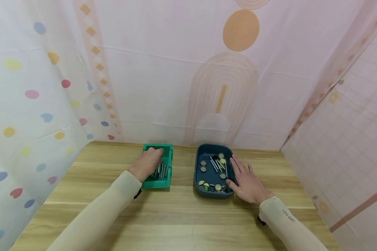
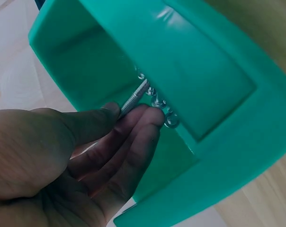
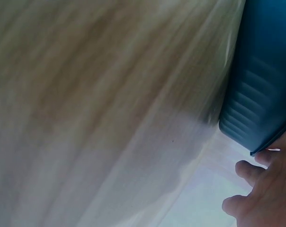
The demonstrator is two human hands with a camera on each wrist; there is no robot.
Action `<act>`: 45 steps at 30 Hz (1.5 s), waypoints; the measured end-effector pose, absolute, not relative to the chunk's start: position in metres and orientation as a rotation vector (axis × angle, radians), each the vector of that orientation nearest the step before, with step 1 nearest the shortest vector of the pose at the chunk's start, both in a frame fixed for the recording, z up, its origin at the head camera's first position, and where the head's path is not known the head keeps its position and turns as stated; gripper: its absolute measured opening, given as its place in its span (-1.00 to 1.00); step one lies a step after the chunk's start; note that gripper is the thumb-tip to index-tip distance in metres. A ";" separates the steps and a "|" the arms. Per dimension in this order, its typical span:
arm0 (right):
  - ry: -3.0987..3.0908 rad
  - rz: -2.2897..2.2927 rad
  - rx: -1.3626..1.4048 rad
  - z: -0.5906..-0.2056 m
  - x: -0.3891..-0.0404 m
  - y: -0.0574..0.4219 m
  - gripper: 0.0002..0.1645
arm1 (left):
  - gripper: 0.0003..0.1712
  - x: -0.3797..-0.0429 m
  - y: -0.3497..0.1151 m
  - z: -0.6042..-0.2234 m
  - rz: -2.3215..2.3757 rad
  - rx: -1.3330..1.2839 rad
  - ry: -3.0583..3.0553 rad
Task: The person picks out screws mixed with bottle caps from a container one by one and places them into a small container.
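Note:
My left hand point(image 1: 147, 163) reaches into a green plastic bin point(image 1: 155, 185), and thumb and fingers pinch a threaded metal screw point(image 2: 133, 99) in the left wrist view. More long screws point(image 1: 164, 171) lie side by side in the bin; several of their rounded ends show beyond my fingertips in that wrist view. To the right stands a dark blue tray point(image 1: 196, 176) with rounded corners. My right hand point(image 1: 250, 184) rests at its right rim, fingers mostly straight and thumb over the edge. Inside the tray are several screws point(image 1: 214, 164) and round caps point(image 1: 203, 166), silver and yellow-green.
Both containers stand near the back of a wood-grain table point(image 1: 182, 223). A patterned cloth point(image 1: 157, 87) hangs right behind it, with further cloth at the left and right sides. Bare tabletop shows between the bin and the tray.

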State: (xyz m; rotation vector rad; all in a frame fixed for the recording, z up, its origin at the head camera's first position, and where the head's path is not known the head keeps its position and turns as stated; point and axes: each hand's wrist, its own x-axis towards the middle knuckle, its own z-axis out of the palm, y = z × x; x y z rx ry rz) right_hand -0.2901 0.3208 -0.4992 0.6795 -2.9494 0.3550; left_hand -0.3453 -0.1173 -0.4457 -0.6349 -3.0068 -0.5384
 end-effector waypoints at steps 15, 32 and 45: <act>-2.963 0.365 0.674 -0.498 -0.291 0.321 0.11 | -0.68 -0.346 -0.116 -0.450 -0.495 -0.629 -2.918; -2.963 0.372 0.678 -0.496 -0.291 0.320 0.10 | -0.60 -0.328 -0.090 -0.446 -0.371 -0.701 -2.675; -2.967 0.355 0.675 -0.496 -0.291 0.320 0.12 | -0.38 -0.316 -0.064 -0.448 -0.302 -0.761 -2.696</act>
